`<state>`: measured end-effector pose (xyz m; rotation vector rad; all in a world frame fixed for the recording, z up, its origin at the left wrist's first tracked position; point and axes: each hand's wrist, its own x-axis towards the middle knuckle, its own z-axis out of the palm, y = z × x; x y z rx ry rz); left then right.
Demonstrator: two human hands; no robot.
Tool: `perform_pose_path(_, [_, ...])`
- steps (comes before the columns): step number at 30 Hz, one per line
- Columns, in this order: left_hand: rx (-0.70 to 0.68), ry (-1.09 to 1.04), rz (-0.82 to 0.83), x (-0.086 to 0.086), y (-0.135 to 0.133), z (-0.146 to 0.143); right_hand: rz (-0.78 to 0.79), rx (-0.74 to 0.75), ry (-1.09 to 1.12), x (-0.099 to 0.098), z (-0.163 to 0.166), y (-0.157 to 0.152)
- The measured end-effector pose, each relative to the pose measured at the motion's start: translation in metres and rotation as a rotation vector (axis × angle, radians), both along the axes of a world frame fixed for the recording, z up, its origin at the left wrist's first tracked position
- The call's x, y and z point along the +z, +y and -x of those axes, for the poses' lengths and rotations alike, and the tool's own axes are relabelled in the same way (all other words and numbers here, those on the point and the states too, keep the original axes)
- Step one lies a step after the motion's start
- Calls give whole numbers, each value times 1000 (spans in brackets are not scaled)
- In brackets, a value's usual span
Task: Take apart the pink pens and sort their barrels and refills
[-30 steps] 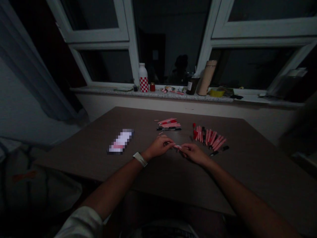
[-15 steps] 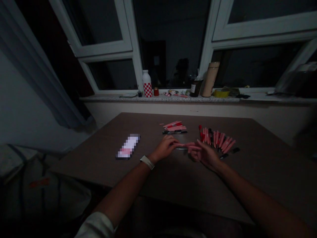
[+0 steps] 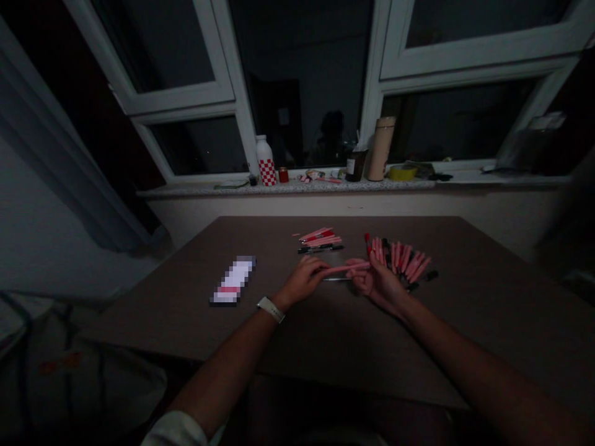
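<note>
Both my hands meet over the middle of the table on a slim pink pen (image 3: 343,269). My left hand (image 3: 303,280), with a pale watch band on the wrist, pinches its left end. My right hand (image 3: 379,286) has its fingers closed around the right end and hides part of it. Under the pen, a thin pale strip (image 3: 337,279) shows; its kind is unclear. Beyond my right hand, several pink pens (image 3: 403,259) lie fanned out among black and red ones. A smaller group of pink and red pens (image 3: 320,236) lies farther back, with black pens (image 3: 320,249) in front.
A phone (image 3: 233,280) with a lit, blurred screen lies on the table (image 3: 186,328) to the left. Along the windowsill (image 3: 209,191) stand a checkered bottle (image 3: 266,162), a small red jar (image 3: 283,174), a dark container (image 3: 356,166), a beige flask (image 3: 382,150) and a yellow roll (image 3: 402,173).
The pink pieces between my hands, at a slight angle before, now form one straight line. My right fingers have shifted along the pen. The whole view has turned slightly right.
</note>
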<state>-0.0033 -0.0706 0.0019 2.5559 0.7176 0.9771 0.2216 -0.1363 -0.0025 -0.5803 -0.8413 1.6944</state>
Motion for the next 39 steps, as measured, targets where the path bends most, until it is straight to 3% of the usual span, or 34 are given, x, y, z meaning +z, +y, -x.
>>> perform_pose_path(18, [46,-50,10,-1,9,3,-28,98,-2,0,2,3])
perform_pose_path(23, [276,-98,-3,2,40,11,20,10,-145,0,1,3])
perform_pose_path(27, [506,-42,26,2,74,14,-7,51,-298,-7,4,2])
perform_pose_path(31, [569,116,-40,1,96,8,-45,84,-406,-13,9,3])
perform_pose_path(39, [638,124,-51,-7,118,-8,-65,79,-440,-15,8,6])
